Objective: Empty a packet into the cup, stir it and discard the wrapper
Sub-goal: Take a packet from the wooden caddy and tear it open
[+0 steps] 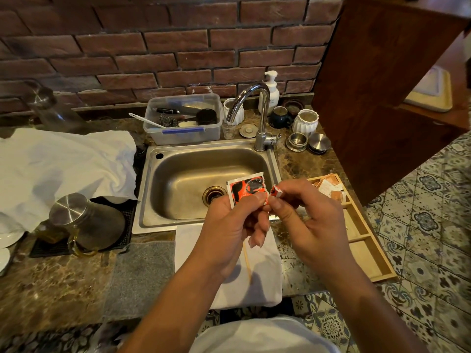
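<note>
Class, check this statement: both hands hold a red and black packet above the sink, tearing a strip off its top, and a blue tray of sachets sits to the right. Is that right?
One detail is wrong: the tray of sachets is plain wood, not blue. The head view shows the left hand and right hand tearing the red and black packet above the sink.

Open basin, crowded back edge

The sink (178, 179) basin lies bare below the hands; faucet (257, 110), plastic tub (183, 133) and jars (304, 122) block the rear, wooden tray (367, 250) the right.

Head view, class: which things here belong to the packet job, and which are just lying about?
In use: red packet, torn-off strip, left hand, right hand.

Lying about: sink, tap, soap bottle, plastic tub, wooden tray.
</note>
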